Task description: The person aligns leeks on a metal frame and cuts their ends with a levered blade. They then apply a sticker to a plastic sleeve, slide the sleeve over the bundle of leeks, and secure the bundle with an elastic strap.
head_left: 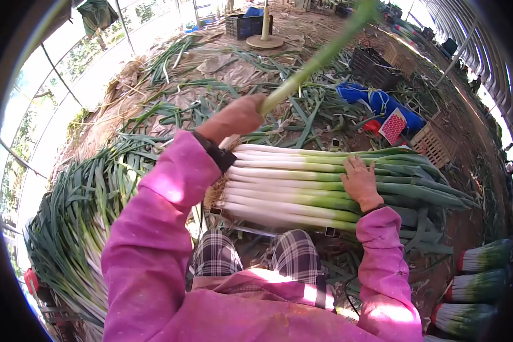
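My left hand point(239, 118) is closed around a single leek point(302, 77), whose green stalk slants up and away to the right. Below it lies a row of trimmed leeks point(285, 182), side by side across a low stand in front of my knees. Their white, rooted ends point left and their green leaves right. On the green part of this row rests my right hand point(360, 182), flat with its fingers apart. To my left a large heap of leeks point(74, 211) spreads out, its long leaves hanging over the far side.
Loose leaves point(211, 85) litter the ground ahead. A black crate point(373, 68), a blue bag point(353, 94) and a tan crate point(433, 139) are at the far right. Bundled leeks point(479, 288) sit at the lower right. A round-based post point(265, 41) stands at the back.
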`<action>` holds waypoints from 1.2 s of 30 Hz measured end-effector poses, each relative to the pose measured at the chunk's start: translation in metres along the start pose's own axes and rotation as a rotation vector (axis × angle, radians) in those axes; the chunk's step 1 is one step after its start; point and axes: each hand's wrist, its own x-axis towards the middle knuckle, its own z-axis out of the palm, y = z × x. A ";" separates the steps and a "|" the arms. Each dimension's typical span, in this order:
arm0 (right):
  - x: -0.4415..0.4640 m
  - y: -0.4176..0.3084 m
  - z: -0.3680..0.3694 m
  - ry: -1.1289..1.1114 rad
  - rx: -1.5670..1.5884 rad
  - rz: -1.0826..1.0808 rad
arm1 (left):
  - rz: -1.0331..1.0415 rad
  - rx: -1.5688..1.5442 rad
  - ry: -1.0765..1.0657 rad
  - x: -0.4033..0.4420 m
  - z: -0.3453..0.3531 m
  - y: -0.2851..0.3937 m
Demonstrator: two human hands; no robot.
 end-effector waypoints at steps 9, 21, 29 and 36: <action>0.020 0.004 0.010 -0.016 0.017 0.126 | 0.183 0.209 0.247 0.041 0.221 -0.024; 0.027 -0.003 0.012 -0.008 -0.081 0.093 | 0.153 -0.118 0.166 0.041 0.220 -0.004; 0.023 0.005 0.015 0.044 -0.040 0.070 | 0.260 -0.297 0.069 0.054 0.203 -0.019; 0.027 0.008 0.032 0.265 -0.029 0.005 | 0.296 -0.415 -0.027 0.063 0.209 -0.035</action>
